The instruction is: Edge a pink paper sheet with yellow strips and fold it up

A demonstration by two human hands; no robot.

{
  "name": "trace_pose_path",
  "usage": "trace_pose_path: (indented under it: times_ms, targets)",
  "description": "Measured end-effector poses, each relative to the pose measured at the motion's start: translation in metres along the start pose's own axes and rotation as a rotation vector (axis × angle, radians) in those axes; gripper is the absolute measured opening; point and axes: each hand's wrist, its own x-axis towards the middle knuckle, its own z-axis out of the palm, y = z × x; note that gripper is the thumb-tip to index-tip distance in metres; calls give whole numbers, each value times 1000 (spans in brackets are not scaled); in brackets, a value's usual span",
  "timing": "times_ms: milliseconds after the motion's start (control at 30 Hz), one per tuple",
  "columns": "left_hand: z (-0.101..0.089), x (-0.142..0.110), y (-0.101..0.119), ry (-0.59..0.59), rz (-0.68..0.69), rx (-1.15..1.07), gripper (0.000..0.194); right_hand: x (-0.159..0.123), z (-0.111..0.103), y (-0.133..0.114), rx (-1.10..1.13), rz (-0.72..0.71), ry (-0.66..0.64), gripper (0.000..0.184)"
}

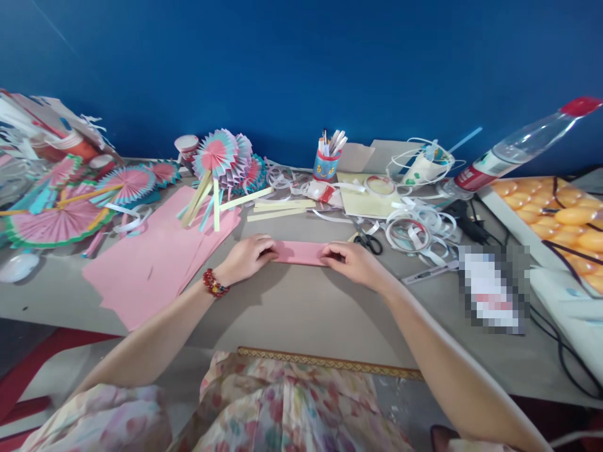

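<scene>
A folded strip of pink paper (pixel 299 252) lies between my two hands over the middle of the grey table. My left hand (pixel 249 258) pinches its left end, with a red bead bracelet (pixel 215 284) on the wrist. Closed on the right end is my right hand (pixel 352 263). Pink paper sheets (pixel 146 263) are spread on the table to the left of my left hand. Black-handled scissors (pixel 370 242) lie just beyond my right hand.
Pleated paper fans (pixel 217 157) are heaped at the left and back. A pen cup (pixel 326 162) stands by the blue wall. Tangled white strips (pixel 419 229), a utility knife (pixel 431 272), a tilted plastic bottle (pixel 513 154) and a box of orange balls (pixel 560 213) are on the right.
</scene>
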Motion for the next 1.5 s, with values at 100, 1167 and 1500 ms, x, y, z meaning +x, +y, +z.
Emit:
trace_pose_path:
  times_ms: [100, 1167, 1500]
  targets:
    - [0, 0, -1, 0, -7, 1, 19, 1, 0, -1, 7, 17, 4, 11]
    - [-2, 1, 3, -20, -51, -23, 16, 11, -13, -12, -284, 4, -153, 14]
    - [-3, 1, 4, -30, -73, -21, 16, 15, -16, -9, -216, -25, -183, 13]
